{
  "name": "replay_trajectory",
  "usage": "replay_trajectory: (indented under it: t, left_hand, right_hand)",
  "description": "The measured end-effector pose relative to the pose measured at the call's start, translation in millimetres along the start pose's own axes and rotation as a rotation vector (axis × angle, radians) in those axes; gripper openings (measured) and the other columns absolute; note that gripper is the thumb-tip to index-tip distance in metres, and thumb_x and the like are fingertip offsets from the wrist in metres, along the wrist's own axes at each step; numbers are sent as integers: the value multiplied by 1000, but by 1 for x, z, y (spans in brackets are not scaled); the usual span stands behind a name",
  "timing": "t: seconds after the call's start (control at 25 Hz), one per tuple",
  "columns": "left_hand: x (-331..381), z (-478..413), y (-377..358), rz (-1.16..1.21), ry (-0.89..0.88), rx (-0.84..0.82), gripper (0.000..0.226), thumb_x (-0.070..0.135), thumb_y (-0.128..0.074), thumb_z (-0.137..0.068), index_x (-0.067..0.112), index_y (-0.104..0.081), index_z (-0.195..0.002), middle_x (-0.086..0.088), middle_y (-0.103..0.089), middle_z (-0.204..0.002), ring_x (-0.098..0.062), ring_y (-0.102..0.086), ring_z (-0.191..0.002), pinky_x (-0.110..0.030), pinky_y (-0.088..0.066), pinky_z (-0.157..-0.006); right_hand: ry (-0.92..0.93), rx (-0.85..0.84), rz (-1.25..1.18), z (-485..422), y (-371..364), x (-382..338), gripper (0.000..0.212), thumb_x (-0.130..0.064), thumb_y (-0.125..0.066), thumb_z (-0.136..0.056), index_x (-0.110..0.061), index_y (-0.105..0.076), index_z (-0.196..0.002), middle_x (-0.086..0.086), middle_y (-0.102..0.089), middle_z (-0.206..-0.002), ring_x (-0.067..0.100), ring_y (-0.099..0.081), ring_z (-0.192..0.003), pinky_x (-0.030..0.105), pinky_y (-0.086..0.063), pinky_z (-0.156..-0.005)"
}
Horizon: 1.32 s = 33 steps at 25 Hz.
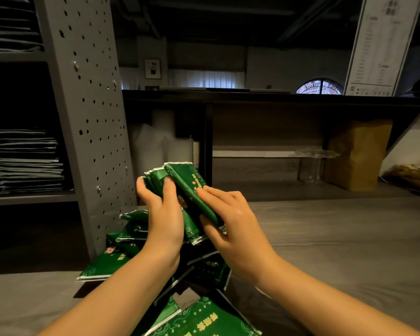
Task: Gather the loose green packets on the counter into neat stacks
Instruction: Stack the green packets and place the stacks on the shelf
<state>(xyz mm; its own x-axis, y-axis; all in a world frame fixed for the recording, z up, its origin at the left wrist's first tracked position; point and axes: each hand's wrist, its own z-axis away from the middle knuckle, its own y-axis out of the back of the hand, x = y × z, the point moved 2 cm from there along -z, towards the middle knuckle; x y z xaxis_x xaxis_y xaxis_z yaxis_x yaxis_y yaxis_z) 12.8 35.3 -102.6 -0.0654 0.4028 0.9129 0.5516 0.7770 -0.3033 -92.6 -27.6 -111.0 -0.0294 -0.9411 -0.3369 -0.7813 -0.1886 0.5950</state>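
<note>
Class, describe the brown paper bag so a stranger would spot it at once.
Find the long dark shelf across the back. Under its right end stands the paper bag, right of a clear stand. It alone is tall, brown and creased.

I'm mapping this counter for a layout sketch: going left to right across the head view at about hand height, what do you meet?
Stack of folded dark sheets → perforated grey post → left hand → green packets held by both hands → right hand → clear stand → brown paper bag.

Dim, greenish light with a bright far window (205,78), dark shelves, and wide-angle bending at edges.
</note>
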Motion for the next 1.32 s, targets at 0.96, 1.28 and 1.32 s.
replay_trajectory:
  t: [0.96,1.28,1.32]
  left_hand:
    - [16,-18,15,57,-70,-60,63,9,-55,-89,27,-24,-141,3,-55,-109,-18,-60,-93,-35,-52,-69]
    - [16,-18,17,45,-30,-47,57,12,-57,-89,26,-29,-136,-1,-55,-109,-22,-60,-97,-39,-53,-74]
    - [16,-18,17,35,-17,-57,53,13,-57,-89,25,-32,-133,-3,-56,-110,-26,-60,-101,-42,-53,-79]
  right_hand:
    - [-731,-435,-165,0,7,73,84,-20,-72,-81,-17,-21,-148,11,-44,-138,24,-48,-122,26,-40,-93]
    - [-703,329,-643,-9,41,81,23,2,-63,-83,-18,-63,-94,11,-64,-100,28,-64,-95,38,-55,-78]
    - [-670,398,-673,-9,44,80,27,0,-62,-85,-24,-61,-99,8,-64,-103,25,-64,-94,34,-54,-74]
